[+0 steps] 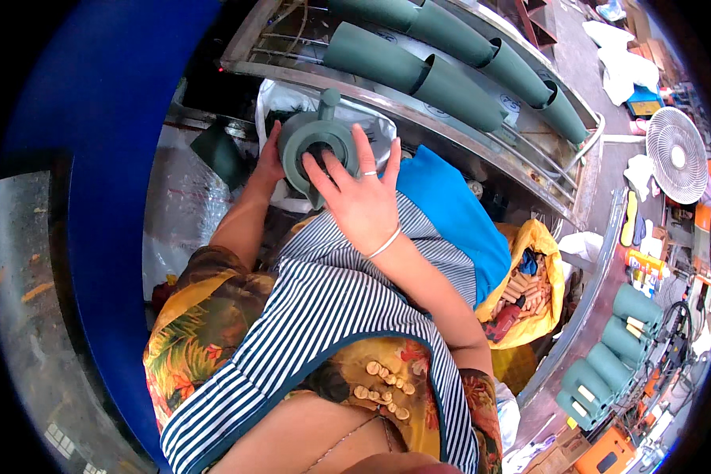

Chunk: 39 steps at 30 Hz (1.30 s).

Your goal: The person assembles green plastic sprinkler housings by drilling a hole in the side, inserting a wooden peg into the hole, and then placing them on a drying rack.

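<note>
In front of me is a dark green jug (295,142), seen from above, with a stubby handle at its far side and a pointed spout toward me. Against its left side rests my left hand (269,156), curled round the wall with its fingertips partly hidden. My right hand (363,189) comes over the near right side. Two of its fingers dip into the round mouth and hook the rim, while the other two stretch outward past the jug. Its thumb is hidden. A white plastic bag (381,126) lies behind and beneath the jug.
A metal-framed rack (482,126) beyond the jug carries several green cylinders (375,57). To the right sits a yellow sack (557,296) of small tan pieces. More green cylinders (608,363) stand on a bench beside a white fan (677,154). A blue panel (110,197) rises at left.
</note>
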{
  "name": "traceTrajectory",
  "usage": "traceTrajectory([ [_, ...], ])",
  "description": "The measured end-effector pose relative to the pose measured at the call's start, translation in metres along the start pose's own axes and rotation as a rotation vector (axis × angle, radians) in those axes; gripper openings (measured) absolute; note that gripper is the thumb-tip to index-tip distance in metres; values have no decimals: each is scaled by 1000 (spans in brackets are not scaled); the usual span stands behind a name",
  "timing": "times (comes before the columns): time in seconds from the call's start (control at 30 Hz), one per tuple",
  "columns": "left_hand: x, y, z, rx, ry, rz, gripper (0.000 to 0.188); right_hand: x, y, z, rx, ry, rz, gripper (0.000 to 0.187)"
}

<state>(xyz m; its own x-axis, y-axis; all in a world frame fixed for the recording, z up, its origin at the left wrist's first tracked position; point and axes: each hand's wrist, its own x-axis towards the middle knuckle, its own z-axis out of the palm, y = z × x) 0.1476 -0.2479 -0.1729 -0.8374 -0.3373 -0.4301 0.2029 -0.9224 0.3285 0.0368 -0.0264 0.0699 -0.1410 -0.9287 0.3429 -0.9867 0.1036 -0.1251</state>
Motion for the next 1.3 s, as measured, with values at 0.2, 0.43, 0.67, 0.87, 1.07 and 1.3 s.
traceTrajectory([
  [0.2,-32,43,96,215,218,83,80,1,41,-17,90,207,243,51],
  [0.43,-4,-43,263,614,-89,242,50,-82,177,-29,482,671,944,47],
  [0.67,133,-221,404,685,-57,120,45,-225,143,-59,-2,505,1049,38],
  [0.87,271,-358,401,928,42,251,39,-274,88,-24,62,312,1099,32],
  [1.07,310,-361,360,1035,-37,301,35,-272,97,-16,-30,293,1136,26],
  [1.3,289,-279,335,2164,-389,919,60,-275,99,-17,-44,307,1154,23],
])
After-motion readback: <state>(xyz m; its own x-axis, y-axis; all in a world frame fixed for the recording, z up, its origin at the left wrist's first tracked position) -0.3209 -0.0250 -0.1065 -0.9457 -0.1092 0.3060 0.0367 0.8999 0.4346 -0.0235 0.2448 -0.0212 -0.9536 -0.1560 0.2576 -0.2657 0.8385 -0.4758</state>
